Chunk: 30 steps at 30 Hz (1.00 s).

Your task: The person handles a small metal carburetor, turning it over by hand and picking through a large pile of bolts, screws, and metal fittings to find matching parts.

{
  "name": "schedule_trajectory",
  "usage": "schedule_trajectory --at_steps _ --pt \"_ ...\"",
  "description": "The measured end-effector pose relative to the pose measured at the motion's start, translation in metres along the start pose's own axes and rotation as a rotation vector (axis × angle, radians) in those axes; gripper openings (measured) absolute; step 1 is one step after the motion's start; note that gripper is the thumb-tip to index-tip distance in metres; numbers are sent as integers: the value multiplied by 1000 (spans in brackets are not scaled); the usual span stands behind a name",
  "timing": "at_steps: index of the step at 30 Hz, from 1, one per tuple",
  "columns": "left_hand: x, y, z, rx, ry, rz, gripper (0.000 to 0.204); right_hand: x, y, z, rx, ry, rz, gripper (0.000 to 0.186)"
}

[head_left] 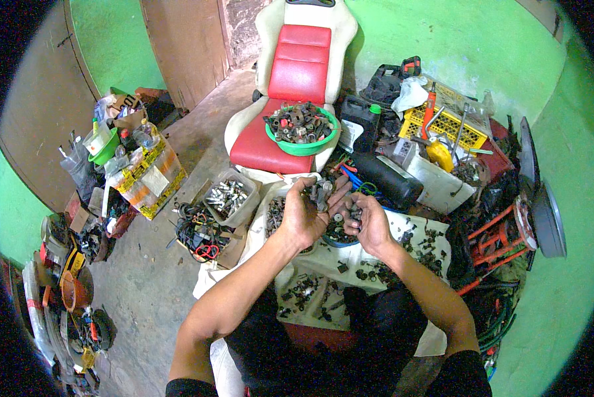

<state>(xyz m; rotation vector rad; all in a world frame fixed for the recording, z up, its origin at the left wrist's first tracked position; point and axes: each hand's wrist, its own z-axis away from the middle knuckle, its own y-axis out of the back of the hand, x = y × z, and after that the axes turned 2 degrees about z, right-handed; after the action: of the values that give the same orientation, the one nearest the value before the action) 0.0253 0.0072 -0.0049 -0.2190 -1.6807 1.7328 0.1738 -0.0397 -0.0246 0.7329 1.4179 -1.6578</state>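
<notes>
My left hand (305, 210) is raised palm-up over a white sheet (323, 261) and holds a grey metal part (323, 192) between thumb and fingers. My right hand (368, 221) is next to it, fingers curled around several small dark metal bits (348, 215). Under both hands lies a heap of small nuts and bolts (337, 233) on the sheet. More dark metal pieces are scattered across the sheet near my knees.
A green bowl of metal parts (301, 126) sits on a red and white car seat (296, 79) ahead. A carton of silver parts (229, 196) and tangled cables (198, 231) lie left. A yellow crate (446, 122), black cylinder (389, 180) and orange frame (502, 238) stand right.
</notes>
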Motion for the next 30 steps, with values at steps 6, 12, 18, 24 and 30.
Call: schedule_trajectory --at_steps 6,12,18,24,30 --pt "9 6 2 -14 40 20 49 5 12 -12 2 -190 -214 13" --pt "37 32 1 117 28 -138 39 47 37 -36 -26 -600 132 10" --pt "63 60 2 112 25 -280 36 131 67 -79 -122 -749 464 18" --pt "78 68 17 138 -115 -176 43 89 -26 -74 -107 -433 451 50" --pt "74 45 24 127 -126 -140 48 87 -19 -77 94 80 1123 46"
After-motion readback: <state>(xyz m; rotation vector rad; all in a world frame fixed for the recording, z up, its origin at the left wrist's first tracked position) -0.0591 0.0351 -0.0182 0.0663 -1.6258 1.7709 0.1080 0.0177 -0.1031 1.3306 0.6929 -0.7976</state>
